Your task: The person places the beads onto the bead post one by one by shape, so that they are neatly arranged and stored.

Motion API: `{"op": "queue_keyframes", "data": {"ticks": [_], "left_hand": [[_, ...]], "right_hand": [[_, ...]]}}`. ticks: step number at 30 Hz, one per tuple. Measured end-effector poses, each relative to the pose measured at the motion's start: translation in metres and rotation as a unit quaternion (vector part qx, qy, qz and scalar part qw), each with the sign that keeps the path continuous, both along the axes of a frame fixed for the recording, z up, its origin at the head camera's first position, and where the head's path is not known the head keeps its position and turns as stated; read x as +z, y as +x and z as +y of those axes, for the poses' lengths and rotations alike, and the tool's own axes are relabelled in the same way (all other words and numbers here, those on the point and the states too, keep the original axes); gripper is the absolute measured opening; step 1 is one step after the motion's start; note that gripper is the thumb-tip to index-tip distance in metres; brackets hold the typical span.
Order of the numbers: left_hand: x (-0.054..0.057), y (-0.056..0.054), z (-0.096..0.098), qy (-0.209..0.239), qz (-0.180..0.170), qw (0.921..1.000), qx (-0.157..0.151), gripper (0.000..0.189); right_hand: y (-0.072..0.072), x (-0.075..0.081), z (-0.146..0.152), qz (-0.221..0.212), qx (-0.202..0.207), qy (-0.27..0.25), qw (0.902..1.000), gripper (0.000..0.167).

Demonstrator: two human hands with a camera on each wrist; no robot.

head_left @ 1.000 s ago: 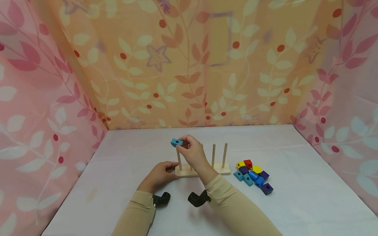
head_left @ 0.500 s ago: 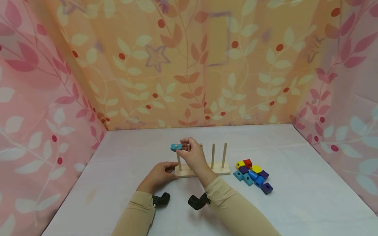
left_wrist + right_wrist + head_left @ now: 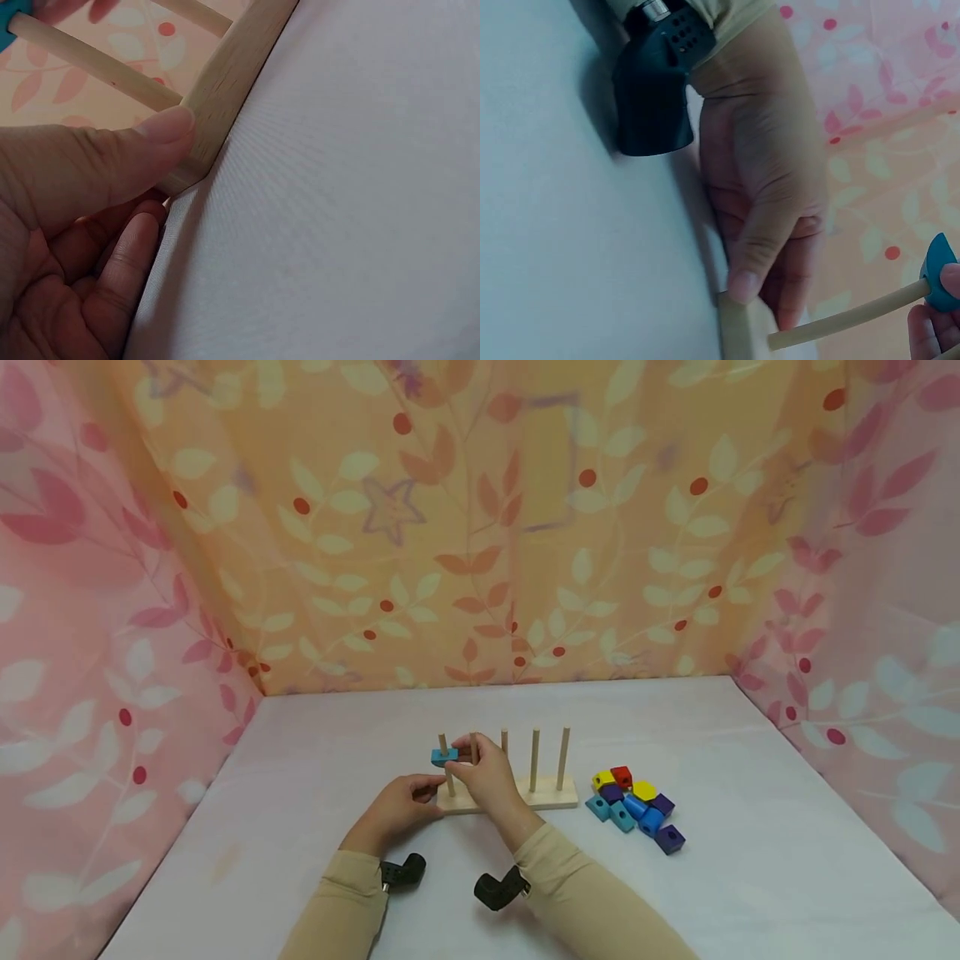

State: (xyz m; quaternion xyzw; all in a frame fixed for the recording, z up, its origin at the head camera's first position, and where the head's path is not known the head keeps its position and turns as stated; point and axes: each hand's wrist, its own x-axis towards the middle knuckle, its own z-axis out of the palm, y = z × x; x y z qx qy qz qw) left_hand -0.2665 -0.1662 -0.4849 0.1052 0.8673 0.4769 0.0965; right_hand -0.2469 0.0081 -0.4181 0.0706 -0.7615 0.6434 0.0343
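The wooden pegboard (image 3: 553, 794) is gripped at nine o'clock by the left hand (image 3: 393, 810). A half-round turquoise block (image 3: 438, 758), pinched by the right hand (image 3: 487, 777), is threaded partway down the leftmost peg (image 3: 451, 787); toward three o'clock, loose blocks (image 3: 635, 807) are left unthreaded.

Right hand (image 3: 489, 779) hides part of peg base (image 3: 549, 798); turquoise block (image 3: 7, 10) cut off, left wrist view

Worktop (image 3: 757, 860): white surface. Behind it, yellow-orange backdrop (image 3: 480, 539), leaf-printed, red-dotted. Left side: pink leaf-printed curtain (image 3: 82, 635). Right side: second pink curtain (image 3: 885, 635), likewise printed.
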Motion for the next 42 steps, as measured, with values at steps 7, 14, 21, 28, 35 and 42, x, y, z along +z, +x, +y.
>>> {"op": "queue_keyframes", "data": {"ticks": [7, 14, 21, 28, 35, 42], "left_hand": [[-0.003, 0.004, -0.009, 0.01, 0.002, 0.9999, 0.004, 0.048], [-0.008, 0.006, -0.009, 0.004, 0.009, 0.9999, -0.009, 0.047], [-0.01, 0.0, -0.002, 0.014, 0.027, 0.9992, -0.024, 0.047], [-0.01, -0.005, 0.003, 0.016, 0.032, 0.9987, -0.036, 0.046], [-0.007, -0.003, 0.0, -0.001, 0.037, 0.999, -0.024, 0.046], [-0.006, -0.003, -0.003, 0.007, 0.02, 0.9997, -0.014, 0.047]], "right_hand": [[-0.001, -0.025, -0.007, -0.001, 0.0, 0.03, 0.9995, 0.026], [0.003, -0.041, -0.003, 0.004, -0.001, 0.063, 0.998, 0.021], [0.004, -0.047, 0.005, 0.02, -0.026, 0.118, 0.9925, 0.02], [0.002, -0.049, 0.008, 0.019, -0.037, 0.142, 0.9891, 0.024], [-0.001, -0.048, 0.005, 0.014, -0.027, 0.145, 0.989, 0.025], [-0.003, -0.049, 0.002, 0.011, -0.025, 0.15, 0.9882, 0.024]]}}
